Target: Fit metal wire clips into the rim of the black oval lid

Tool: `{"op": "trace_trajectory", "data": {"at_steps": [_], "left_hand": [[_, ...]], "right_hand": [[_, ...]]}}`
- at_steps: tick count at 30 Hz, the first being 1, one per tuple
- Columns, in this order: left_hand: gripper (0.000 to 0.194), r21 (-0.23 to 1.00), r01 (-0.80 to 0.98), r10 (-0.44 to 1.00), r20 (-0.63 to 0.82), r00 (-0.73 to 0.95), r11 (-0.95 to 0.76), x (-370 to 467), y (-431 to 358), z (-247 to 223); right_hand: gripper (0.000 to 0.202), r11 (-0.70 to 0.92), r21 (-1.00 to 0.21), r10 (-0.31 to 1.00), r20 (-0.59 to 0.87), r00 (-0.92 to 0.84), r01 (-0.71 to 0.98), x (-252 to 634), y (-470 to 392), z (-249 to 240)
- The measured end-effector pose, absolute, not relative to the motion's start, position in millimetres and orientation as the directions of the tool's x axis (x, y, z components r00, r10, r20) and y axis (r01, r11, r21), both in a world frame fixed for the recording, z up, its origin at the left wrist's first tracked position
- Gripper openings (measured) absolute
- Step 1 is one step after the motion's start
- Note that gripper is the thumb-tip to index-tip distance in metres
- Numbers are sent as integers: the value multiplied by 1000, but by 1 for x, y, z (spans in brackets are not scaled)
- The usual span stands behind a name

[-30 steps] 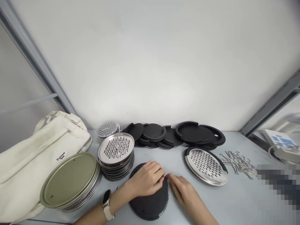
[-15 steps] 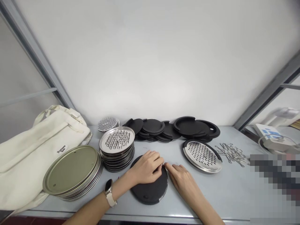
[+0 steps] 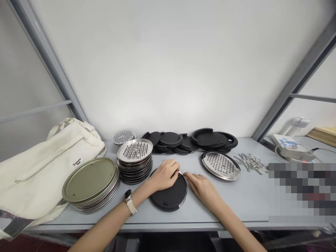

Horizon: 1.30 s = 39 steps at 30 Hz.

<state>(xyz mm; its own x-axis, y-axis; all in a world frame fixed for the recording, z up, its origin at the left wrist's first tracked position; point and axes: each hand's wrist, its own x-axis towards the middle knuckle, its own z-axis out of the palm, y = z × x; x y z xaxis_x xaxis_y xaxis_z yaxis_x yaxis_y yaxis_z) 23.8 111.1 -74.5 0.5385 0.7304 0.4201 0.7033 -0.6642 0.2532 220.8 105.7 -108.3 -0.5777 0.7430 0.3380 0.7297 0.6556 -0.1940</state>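
A round black disc (image 3: 168, 197) lies on the table, with a shiny metal edge showing at its lower right and a small raised stub near its front. My left hand (image 3: 165, 175), a watch on its wrist, rests closed over the disc's upper part. Between the fingertips of both hands a small silver metal clip (image 3: 181, 173) shows at the disc's upper right rim; most of it is hidden. My right hand (image 3: 201, 187) comes in from the right, its fingers pinched at the clip's other end.
A stack of grater discs (image 3: 135, 159) and a stack of olive-topped plates (image 3: 90, 180) stand left, near a white bag (image 3: 47, 161). Black rings and discs (image 3: 170, 140) line the wall. To the right lie a grater plate (image 3: 220, 165), loose metal clips (image 3: 250, 162) and a white box (image 3: 291, 147).
The whole view has shifted slightly, with more of the table's front edge showing. Both hands stay at the disc's upper right rim, and the silver clip now shows more between them.
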Motion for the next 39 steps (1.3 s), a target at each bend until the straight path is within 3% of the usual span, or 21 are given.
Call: {"op": "trace_trajectory", "data": {"at_steps": [8,39], "left_hand": [[5,228,702,716,430,550,-675,23,110,-77],[9,204,701,708,424,565,-683,19,113,-78]], "right_hand": [[22,678,-267,728,371,-576,685,220,103,-109],[15,695,-317,717,370,-591,645,220,99,-106]]}}
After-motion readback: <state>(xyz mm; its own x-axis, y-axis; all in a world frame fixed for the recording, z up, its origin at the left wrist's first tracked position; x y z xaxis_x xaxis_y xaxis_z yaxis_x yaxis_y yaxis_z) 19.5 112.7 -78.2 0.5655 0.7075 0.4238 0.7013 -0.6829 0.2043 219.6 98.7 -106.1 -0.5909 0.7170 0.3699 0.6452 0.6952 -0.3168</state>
